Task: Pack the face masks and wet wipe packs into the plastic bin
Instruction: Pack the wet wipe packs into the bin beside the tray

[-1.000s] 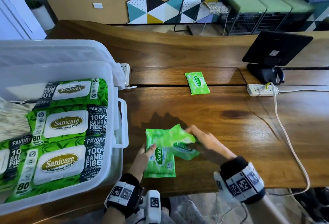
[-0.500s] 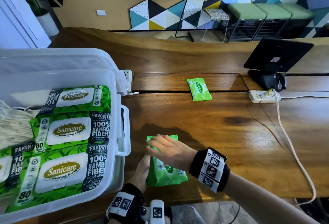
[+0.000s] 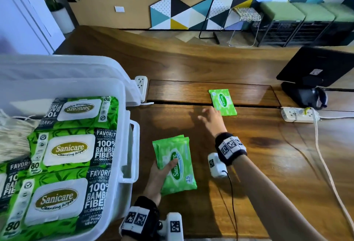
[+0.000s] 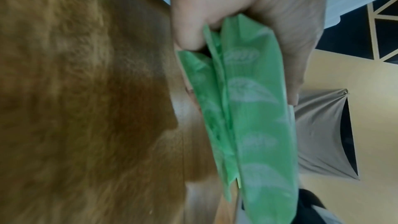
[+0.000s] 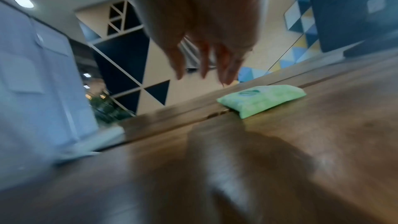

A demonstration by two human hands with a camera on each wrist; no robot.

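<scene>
Left hand [image 3: 157, 178] grips stacked packs [image 3: 175, 166]; right hand [image 3: 211, 119], fingers spread, near lone pack [image 3: 223, 102].

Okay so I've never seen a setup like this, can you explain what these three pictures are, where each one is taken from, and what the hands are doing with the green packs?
No machine here: a person wears one camera on the head and one on each wrist. The wide picture is the head view, looking down at a wooden table. The other two look along each hand. The left hand grips a small stack of green wet wipe packs; the left wrist view shows them edge-on. The right hand is open, holds nothing, and reaches toward a single green pack lying farther back, not yet touching it. At left stands the plastic bin, already holding large wipe packs. A power strip lies at right.
</scene>
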